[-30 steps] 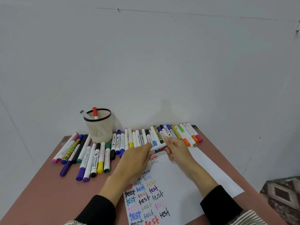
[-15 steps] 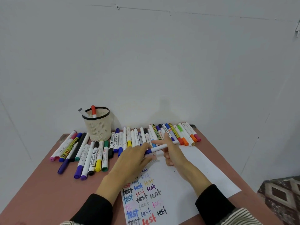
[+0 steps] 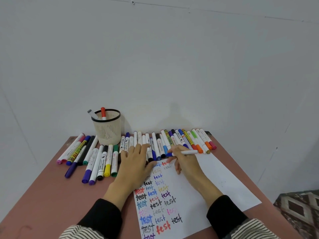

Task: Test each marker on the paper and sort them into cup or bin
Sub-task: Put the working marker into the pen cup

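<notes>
Blue-tipped marker [image 3: 183,153] pinched in my right hand [image 3: 185,160], nib near the paper [image 3: 224,183] top, by the marker row. Left hand [image 3: 136,163] lies flat, fingers spread, steadying it. I'd write in blank space, light pressure.

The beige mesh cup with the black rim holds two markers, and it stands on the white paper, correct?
Not quite. The head view shows the beige mesh cup with the black rim holding two markers, but standing on the reddish-brown table, left of the white paper.
</notes>
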`<state>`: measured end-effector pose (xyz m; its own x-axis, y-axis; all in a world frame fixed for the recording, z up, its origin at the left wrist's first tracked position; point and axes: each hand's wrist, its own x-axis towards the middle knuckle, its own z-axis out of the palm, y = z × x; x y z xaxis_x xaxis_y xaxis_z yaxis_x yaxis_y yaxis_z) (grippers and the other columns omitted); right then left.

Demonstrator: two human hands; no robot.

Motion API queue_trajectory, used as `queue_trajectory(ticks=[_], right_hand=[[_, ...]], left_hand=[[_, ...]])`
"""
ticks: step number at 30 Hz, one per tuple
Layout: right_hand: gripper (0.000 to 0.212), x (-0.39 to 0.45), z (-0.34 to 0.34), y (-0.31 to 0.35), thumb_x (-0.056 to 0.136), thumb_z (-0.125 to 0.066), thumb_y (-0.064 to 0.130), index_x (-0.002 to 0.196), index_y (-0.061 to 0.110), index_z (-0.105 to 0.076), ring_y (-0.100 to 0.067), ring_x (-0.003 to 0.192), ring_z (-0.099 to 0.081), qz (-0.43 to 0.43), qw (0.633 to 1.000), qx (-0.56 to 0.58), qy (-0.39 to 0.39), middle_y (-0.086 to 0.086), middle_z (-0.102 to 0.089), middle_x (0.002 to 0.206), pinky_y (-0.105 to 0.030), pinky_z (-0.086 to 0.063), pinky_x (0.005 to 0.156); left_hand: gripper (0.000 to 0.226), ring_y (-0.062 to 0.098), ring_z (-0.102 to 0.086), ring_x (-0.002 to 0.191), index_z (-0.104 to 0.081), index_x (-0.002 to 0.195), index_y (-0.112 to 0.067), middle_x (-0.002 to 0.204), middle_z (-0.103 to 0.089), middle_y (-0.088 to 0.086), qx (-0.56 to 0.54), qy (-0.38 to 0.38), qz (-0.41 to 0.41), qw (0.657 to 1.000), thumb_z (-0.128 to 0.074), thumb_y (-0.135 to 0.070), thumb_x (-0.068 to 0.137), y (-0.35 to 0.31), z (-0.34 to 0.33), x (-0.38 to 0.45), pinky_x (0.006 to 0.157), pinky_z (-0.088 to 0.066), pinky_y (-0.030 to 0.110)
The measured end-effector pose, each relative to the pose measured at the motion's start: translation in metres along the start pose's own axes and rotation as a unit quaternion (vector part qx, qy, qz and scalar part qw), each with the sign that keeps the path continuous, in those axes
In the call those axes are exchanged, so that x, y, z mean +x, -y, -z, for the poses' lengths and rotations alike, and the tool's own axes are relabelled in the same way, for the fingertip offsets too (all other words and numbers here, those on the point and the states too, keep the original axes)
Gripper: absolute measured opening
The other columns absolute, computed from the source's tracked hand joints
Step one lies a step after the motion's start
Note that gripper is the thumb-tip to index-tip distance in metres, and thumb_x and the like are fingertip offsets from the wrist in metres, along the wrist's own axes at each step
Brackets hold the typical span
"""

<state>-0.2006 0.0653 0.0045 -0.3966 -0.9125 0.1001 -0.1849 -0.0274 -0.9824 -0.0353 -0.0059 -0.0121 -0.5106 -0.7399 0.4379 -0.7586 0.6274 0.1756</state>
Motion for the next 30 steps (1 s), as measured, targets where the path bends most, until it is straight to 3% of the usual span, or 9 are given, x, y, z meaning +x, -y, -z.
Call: queue_trajectory(ticks=[2, 4, 7, 9, 13, 17, 21, 25, 30], right_hand=[[0.03, -0.001, -0.003, -0.002, 0.096, -0.056, 0.033, 0.076, 0.013, -0.063, -0.003, 0.05, -0.052, 0.026, 0.999, -0.045, -0.003, -0.007, -0.07, 0.073, -0.013, -0.04, 0.054], [0.037, -0.002, -0.005, -0.005, 0.093, -0.062, 0.033, 0.066, 0.008, -0.055, -0.003, 0.054, -0.055, 0.043, 0.996, -0.074, -0.017, -0.004, -0.062, 0.059, -0.009, -0.046, 0.063], [0.037, -0.004, -0.007, -0.007, 0.094, -0.06, 0.024, 0.064, 0.006, -0.049, -0.007, 0.045, -0.048, 0.035, 0.996, -0.087, -0.008, -0.004, -0.05, 0.052, -0.021, -0.051, 0.067], [0.036, -0.003, -0.007, -0.008, 0.095, -0.058, 0.019, 0.063, 0.008, -0.046, -0.008, 0.044, -0.044, 0.023, 0.996, -0.086, -0.01, -0.003, -0.046, 0.052, -0.026, -0.048, 0.06], [0.036, -0.003, -0.01, -0.01, 0.095, -0.058, 0.019, 0.063, 0.009, -0.045, -0.01, 0.048, -0.043, 0.035, 0.991, -0.129, 0.004, -0.003, -0.045, 0.053, -0.017, -0.042, 0.051], [0.032, 0.0, -0.011, -0.014, 0.093, -0.057, 0.015, 0.065, 0.006, -0.046, -0.017, 0.057, -0.044, 0.026, 0.991, -0.128, 0.004, -0.014, -0.045, 0.064, -0.016, -0.04, 0.05], [0.037, -0.001, -0.011, -0.015, 0.095, -0.058, 0.02, 0.063, 0.007, -0.045, -0.012, 0.05, -0.045, 0.03, 0.992, -0.118, 0.015, -0.011, -0.049, 0.063, -0.02, -0.041, 0.051], [0.034, 0.001, -0.01, -0.014, 0.095, -0.057, 0.018, 0.065, 0.005, -0.048, -0.016, 0.056, -0.043, 0.04, 0.991, -0.124, -0.022, -0.01, -0.046, 0.06, -0.021, -0.043, 0.058], [0.038, 0.001, -0.01, -0.016, 0.096, -0.056, 0.021, 0.062, 0.009, -0.045, -0.014, 0.056, -0.043, 0.034, 0.989, -0.141, -0.023, -0.006, -0.046, 0.059, -0.022, -0.042, 0.058]], left_hand=[[0.045, 0.013, -0.047, 0.114, -0.033, 0.141, -0.024, 0.128, -0.051, 0.0, -0.116, -0.034, -0.006, 0.993, -0.04, -0.04, 0.1, -0.003, 0.001, -0.002, 0.096, -0.034, 0.028], [0.033, 0.001, -0.053, 0.093, -0.034, 0.136, -0.03, 0.106, -0.058, 0.0, -0.274, -0.05, 0.012, 0.961, -0.036, -0.028, 0.103, -0.011, 0.008, -0.005, 0.081, -0.037, 0.014], [0.029, -0.005, -0.048, 0.067, -0.034, 0.132, -0.031, 0.076, -0.046, -0.008, -0.379, -0.046, 0.026, 0.924, -0.029, -0.023, 0.105, -0.017, 0.008, -0.006, 0.065, -0.037, 0.008], [0.029, 0.001, -0.041, 0.058, -0.034, 0.132, -0.03, 0.07, -0.041, -0.004, -0.386, -0.048, 0.029, 0.921, -0.029, -0.027, 0.105, -0.015, 0.004, -0.004, 0.06, -0.038, 0.013], [0.02, 0.001, -0.036, 0.047, -0.037, 0.12, -0.032, 0.06, -0.036, -0.007, -0.405, -0.037, 0.044, 0.913, -0.029, -0.023, 0.105, -0.011, 0.001, -0.001, 0.05, -0.033, 0.013], [0.019, 0.005, -0.028, 0.048, -0.037, 0.111, -0.043, 0.059, -0.032, -0.004, -0.388, -0.013, 0.047, 0.92, -0.029, -0.027, 0.105, -0.005, -0.006, 0.0, 0.051, -0.032, 0.019], [0.016, 0.004, -0.028, 0.046, -0.039, 0.111, -0.038, 0.057, -0.032, -0.006, -0.391, -0.02, 0.05, 0.919, -0.029, -0.027, 0.105, -0.004, -0.005, 0.0, 0.051, -0.033, 0.019], [0.015, 0.004, -0.031, 0.048, -0.04, 0.111, -0.035, 0.057, -0.034, -0.006, -0.38, -0.015, 0.061, 0.923, -0.029, -0.028, 0.105, -0.004, -0.005, 0.001, 0.057, -0.036, 0.022], [0.015, 0.002, -0.034, 0.044, -0.042, 0.112, -0.029, 0.056, -0.035, -0.006, -0.373, -0.011, 0.066, 0.925, -0.029, -0.028, 0.105, -0.005, -0.005, 0.001, 0.047, -0.032, 0.014]])
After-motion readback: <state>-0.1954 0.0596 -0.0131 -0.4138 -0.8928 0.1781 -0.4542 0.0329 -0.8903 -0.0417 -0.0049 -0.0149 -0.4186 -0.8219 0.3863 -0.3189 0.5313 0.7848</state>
